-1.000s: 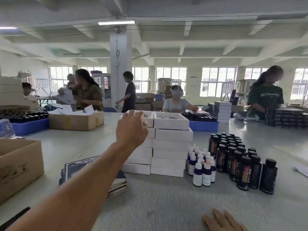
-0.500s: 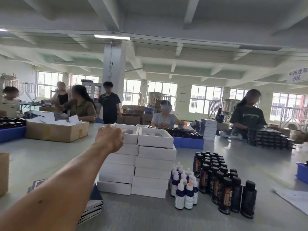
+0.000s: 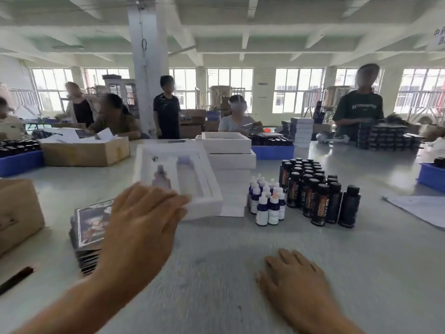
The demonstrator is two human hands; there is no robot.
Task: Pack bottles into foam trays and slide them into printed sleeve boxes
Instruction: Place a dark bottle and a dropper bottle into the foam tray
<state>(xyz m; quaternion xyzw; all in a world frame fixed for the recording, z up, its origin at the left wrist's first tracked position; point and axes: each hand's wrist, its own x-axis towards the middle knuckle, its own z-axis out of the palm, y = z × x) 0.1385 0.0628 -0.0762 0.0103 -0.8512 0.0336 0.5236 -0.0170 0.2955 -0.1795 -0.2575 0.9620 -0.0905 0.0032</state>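
- Foam tray (image 3: 192,179): white, tilted, lifted above the desk (image 3: 216,273) in front of the stack of white trays (image 3: 228,155); its moulded recesses show, blurred.
- My left hand (image 3: 142,220) has its grip on the tray's near edge, fingers curled over the rim.
- My right hand (image 3: 296,283) lies flat on the desk, fingers spread, holding nothing.
- Small dropper bottles (image 3: 266,203), blue with white caps, stand just right of the stack; their labels are too small for me to read.
- Tall black bottles (image 3: 315,189) with orange labels are clustered beside them; the print is illegible.
- Printed sleeves (image 3: 89,227) are piled at the left; the artwork is blurred.
- Across the desk, a worker's green shirt (image 3: 358,109) carries white lettering I cannot make out.
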